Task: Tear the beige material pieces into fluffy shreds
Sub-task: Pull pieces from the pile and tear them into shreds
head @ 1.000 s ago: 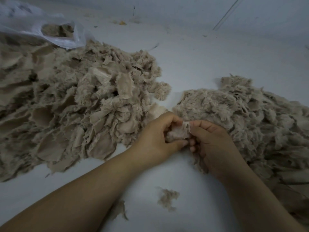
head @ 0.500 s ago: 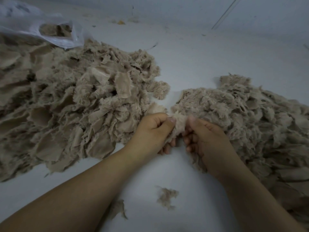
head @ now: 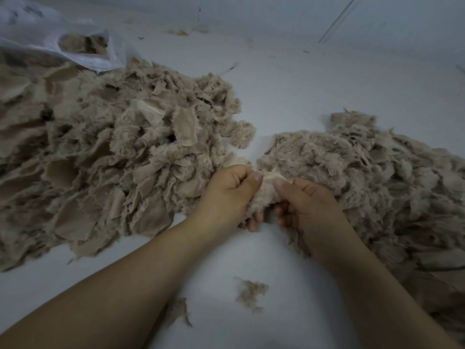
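One beige material piece (head: 264,195) is stretched between my two hands at the middle of the view. My left hand (head: 229,195) pinches its left side between thumb and curled fingers. My right hand (head: 307,205) pinches its right side the same way, thumb on top. To the left lies a big heap of flat beige pieces (head: 113,157). On the right spreads a heap of fluffy shreds (head: 364,172), which my right hand partly covers.
A clear plastic bag (head: 83,46) holding more beige material lies at the back left. Two small loose tufts (head: 251,293) lie on the white surface (head: 302,91) between my forearms. A small yellow scrap (head: 181,33) sits far back.
The hands have turned the piece and drawn slightly apart, so it is stretched wider between the thumbs. Both piles stay as they were.
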A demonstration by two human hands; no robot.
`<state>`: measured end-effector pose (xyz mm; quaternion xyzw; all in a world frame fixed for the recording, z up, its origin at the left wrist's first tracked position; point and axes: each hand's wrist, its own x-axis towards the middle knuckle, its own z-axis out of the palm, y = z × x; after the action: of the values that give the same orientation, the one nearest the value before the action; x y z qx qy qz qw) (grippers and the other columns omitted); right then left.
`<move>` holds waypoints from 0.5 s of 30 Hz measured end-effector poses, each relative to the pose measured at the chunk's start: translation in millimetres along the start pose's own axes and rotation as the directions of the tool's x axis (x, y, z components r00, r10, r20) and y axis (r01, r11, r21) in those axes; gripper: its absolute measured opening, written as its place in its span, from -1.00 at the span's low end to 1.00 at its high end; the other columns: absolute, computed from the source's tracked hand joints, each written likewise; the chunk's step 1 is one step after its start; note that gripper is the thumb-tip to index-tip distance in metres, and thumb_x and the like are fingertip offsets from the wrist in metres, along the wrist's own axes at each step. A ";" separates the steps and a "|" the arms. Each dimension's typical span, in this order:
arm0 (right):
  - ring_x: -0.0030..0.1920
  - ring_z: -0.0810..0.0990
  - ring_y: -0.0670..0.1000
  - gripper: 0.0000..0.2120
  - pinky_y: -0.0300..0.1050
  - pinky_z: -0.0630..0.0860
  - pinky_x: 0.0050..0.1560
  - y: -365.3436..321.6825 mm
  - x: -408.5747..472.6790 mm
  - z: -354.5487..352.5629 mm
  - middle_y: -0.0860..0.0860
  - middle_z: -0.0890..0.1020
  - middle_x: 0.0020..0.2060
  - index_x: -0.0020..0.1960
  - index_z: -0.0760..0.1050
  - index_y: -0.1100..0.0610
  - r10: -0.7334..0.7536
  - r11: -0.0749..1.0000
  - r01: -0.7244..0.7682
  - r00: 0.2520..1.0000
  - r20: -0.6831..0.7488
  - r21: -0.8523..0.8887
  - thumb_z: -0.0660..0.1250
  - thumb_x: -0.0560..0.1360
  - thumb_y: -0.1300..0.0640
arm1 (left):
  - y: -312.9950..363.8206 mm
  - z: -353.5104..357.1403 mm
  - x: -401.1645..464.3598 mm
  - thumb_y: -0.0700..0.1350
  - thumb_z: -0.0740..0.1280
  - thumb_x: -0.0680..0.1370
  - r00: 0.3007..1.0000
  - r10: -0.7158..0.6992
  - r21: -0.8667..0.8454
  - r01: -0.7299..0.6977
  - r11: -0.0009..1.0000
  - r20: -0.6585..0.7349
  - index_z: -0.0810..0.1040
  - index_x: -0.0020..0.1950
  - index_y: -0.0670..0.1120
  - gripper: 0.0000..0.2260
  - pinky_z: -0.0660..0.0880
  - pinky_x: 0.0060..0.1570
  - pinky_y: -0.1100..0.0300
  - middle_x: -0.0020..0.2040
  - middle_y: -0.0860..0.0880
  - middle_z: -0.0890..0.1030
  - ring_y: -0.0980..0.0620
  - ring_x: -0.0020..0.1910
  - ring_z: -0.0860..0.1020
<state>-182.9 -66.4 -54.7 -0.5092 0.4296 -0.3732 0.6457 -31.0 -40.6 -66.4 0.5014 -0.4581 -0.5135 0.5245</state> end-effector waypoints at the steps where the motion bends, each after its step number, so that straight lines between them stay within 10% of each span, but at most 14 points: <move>1: -0.38 0.49 -0.04 -0.80 -0.27 0.45 -0.43 0.5 -0.9 0.1 0.23 0.60 -0.35 -0.11 0.61 0.27 -0.017 0.999 0.018 1.000 0.021 -0.032 0.33 0.59 0.16 | 0.1 1.0 -0.4 -0.09 0.21 0.67 1.000 -0.002 0.004 0.002 1.000 0.005 0.49 -0.09 -0.22 -0.76 0.41 -0.59 0.22 -0.47 -0.15 0.55 -0.05 -0.59 0.47; 15: -0.47 0.51 -0.07 -0.80 -0.24 0.48 -0.50 0.5 2.2 0.1 0.13 0.55 -0.38 -0.21 0.61 0.18 0.060 0.994 -0.048 0.990 -0.124 0.100 0.32 0.57 0.27 | 3.5 -6.6 3.5 -0.36 0.42 0.48 0.996 -0.056 -0.007 0.057 0.998 0.071 0.47 -0.11 -0.10 -0.79 0.38 -0.66 0.29 -0.44 -0.07 0.50 0.06 -0.62 0.46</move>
<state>-182.0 -68.3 -55.6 -0.4406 0.4649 -0.4077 0.6508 -24.0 -43.8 -63.6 0.4933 -0.4596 -0.5475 0.4956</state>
